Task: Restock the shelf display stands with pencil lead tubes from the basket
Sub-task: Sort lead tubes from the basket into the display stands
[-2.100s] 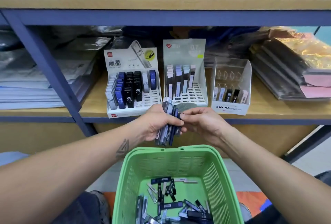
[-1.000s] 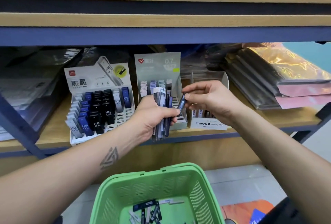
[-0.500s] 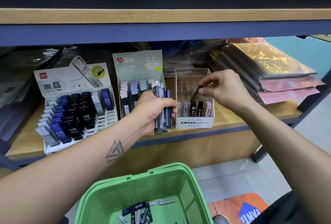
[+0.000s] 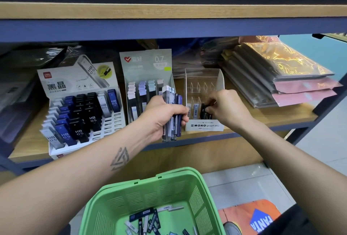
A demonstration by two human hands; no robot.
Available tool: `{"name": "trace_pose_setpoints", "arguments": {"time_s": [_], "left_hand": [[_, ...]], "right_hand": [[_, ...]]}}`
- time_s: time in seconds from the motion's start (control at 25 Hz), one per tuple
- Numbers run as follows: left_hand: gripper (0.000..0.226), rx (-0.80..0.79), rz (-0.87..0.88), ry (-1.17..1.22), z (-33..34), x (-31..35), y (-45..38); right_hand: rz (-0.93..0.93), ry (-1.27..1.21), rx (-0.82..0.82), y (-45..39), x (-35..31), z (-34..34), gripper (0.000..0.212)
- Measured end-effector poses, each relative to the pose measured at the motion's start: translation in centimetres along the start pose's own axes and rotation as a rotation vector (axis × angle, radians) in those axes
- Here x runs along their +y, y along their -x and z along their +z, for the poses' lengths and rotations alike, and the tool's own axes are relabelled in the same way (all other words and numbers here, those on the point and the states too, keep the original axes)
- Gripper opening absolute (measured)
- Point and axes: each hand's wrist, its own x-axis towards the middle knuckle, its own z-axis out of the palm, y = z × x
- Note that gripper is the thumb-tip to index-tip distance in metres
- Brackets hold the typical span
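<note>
My left hand (image 4: 163, 116) grips a bundle of pencil lead tubes (image 4: 171, 103), held upright in front of the middle 0.7 display stand (image 4: 146, 69). My right hand (image 4: 224, 109) pinches a black lead tube (image 4: 203, 109) and holds it down in a front slot of the clear MONO display stand (image 4: 204, 125). The white HB 0.5 stand (image 4: 78, 114) on the left carries blue, black and grey tubes. Below, a green basket (image 4: 195, 193) has several loose tubes (image 4: 148, 219) on its bottom.
Stacks of wrapped paper packs (image 4: 281, 76) lie on the wooden shelf to the right of the MONO stand. Plastic-wrapped stock (image 4: 22, 92) fills the left end. A blue shelf beam (image 4: 169, 28) runs overhead. An orange mat (image 4: 251, 217) lies on the tiled floor.
My right hand pulled one black tube from the bundle, carried it right and lowered it into the MONO stand. My left hand rose from above the basket to shelf height with the bundle.
</note>
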Motion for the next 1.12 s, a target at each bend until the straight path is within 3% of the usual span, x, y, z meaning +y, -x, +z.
{"name": "trace_pose_setpoints", "arguments": {"time_s": [0.32,0.4,0.52,0.64,0.8,0.88,1.12], "left_hand": [[0.011,-0.092,-0.099,0.101,-0.3,-1.0,0.0],[0.012,-0.115,-0.115,0.131,-0.4,-1.0,0.0],[0.015,-0.143,-0.114,0.163,-0.5,-1.1,-0.1],[0.015,-0.158,-0.116,0.146,-0.4,-1.1,0.1],[0.025,-0.178,-0.128,0.188,-1.0,-0.9,0.8],[0.033,-0.186,-0.142,0.236,-1.7,-0.8,1.0],[0.031,-0.147,-0.084,0.192,-5.5,0.3,2.5]], "right_hand": [[0.014,0.074,0.025,0.4,-1.1,-0.1,0.022],[0.049,-0.134,-0.01,0.2,-2.0,-0.4,0.015],[0.233,-0.785,-0.271,0.4,-4.1,-0.7,0.011],[0.255,-0.817,-0.306,0.3,-4.7,0.0,0.02],[0.352,-0.981,-0.335,-0.4,-5.2,0.2,0.007],[0.37,-1.078,-0.341,-0.7,-5.2,0.0,0.018],[0.26,-1.237,-0.354,-0.8,-8.0,0.9,0.018]]}}
